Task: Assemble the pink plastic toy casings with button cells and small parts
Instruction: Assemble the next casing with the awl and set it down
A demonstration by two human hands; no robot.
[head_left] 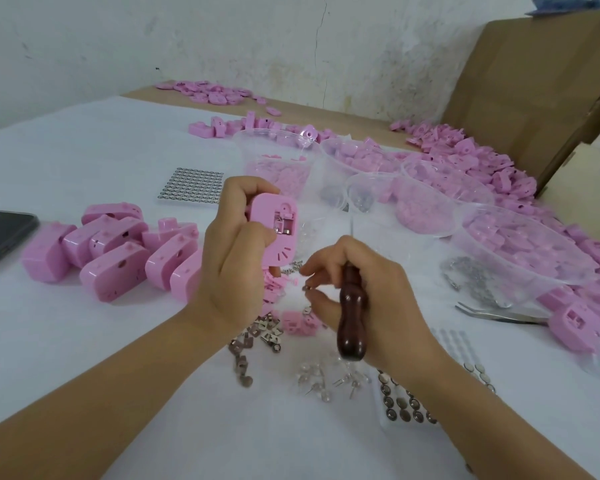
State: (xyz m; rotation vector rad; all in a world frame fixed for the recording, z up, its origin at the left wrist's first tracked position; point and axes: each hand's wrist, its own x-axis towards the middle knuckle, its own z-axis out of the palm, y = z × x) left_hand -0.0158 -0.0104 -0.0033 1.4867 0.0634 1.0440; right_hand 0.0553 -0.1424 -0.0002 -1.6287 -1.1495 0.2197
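My left hand (234, 251) grips a pink casing (273, 226) upright, its open battery compartment with metal contacts facing me. My right hand (361, 292) holds a dark wooden tool handle (352, 313) in the palm and pinches a small metal part (305, 288) between thumb and fingertip, just below and right of the casing. Under the hands lie small pink pieces (297, 322), metal clips (257, 332), clear LEDs (321, 375) and button cells (400, 403) on the white table (101, 341).
A heap of pink casings (118, 251) lies at left, beside a dark tablet (0, 233). A sheet of button cells (191, 185) sits behind. Clear plastic bowls (520, 244) of pink parts stand at back right, tweezers (499, 315) near them, a cardboard box (541, 81) beyond.
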